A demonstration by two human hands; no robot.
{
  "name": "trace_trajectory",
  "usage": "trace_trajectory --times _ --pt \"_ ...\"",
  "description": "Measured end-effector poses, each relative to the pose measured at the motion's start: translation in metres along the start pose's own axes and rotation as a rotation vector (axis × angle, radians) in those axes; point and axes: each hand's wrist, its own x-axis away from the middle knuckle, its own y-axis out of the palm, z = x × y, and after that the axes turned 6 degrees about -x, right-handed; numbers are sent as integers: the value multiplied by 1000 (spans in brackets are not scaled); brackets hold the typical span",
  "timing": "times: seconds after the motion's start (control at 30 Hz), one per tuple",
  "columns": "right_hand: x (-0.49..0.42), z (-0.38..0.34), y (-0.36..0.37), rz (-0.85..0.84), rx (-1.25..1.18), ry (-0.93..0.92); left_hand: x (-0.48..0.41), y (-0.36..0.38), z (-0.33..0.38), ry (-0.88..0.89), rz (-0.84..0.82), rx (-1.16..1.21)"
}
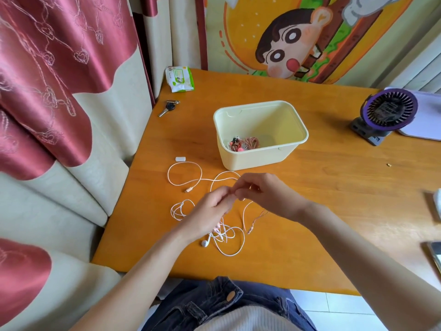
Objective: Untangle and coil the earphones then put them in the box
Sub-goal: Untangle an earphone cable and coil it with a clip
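- Head view: we see both hands meeting just in front of the box (262,161). The left hand (210,209) and the right hand (265,194) have their fingertips drawn together, each apparently pinching the cord of the white earphones (225,236).
- Most of that cord lies in a loose tangle on the tabletop (334,187), under and just behind the left hand. One long loop runs out toward the plug (188,189).
- We judge that the step in hand is untangling. Nothing of this set is coiled, while a coiled set (247,144) already sits in the box.
- We would keep the pinched stretch slack and feed the plug end back through the loops. Pulling the hands apart would likely tighten any knot.
- A pinkish cable (254,219) lies under the right hand, touching or crossing the white cord. We would lift the two apart first.
- We would also watch the earbud (204,243), which lies nearest the tabletop's front edge, so it is not dragged off.
- The pinch itself is blurred, so we cannot tell which strand each hand has.
- The left hand covers the middle of the tangle, so any knot there is hidden.
- We cannot tell whether the pinkish cable belongs to a separate set.
- The small white piece (180,159) beside the loop is too small to identify.
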Motion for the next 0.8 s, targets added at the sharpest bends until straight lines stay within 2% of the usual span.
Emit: trace_trajectory --times 0.07,0.13,0.23,0.33,0.4,0.47,0.57,0.6,0.63,0.67,0.73,0.8 --pt "2 3 -5 -31 12 19 5 -7 -3 -2 -20 -117" --pt "4 9 -10 -41 47 46 12 -14 -2 -20 -13 -125" --pt "5 22 -14 -9 49 93 22 -25 4 -61 43 75" --pt "8 34 -15 38 77 125 30 -31 14 -70 22 323" --pt "7 41 -14 93 106 130 34 -35 16 -87 14 355" --pt "6 45 -13 183 167 141 37 -35 15 -145 16 245" --pt "3 51 -15 313 257 202 43 -34 10 -235 64 -82" --pt "3 53 -16 328 267 218 45 -34 9 -239 92 -125" --pt "4 55 -16 326 268 226 46 -33 9 -221 120 -78" --pt "5 56 -17 309 263 224 46 -31 11 -194 145 88" --pt "6 55 -15 254 230 191 46 -27 17 -131 178 568" --pt "7 50 -9 183 162 133 45 -23 23 -80 224 876"
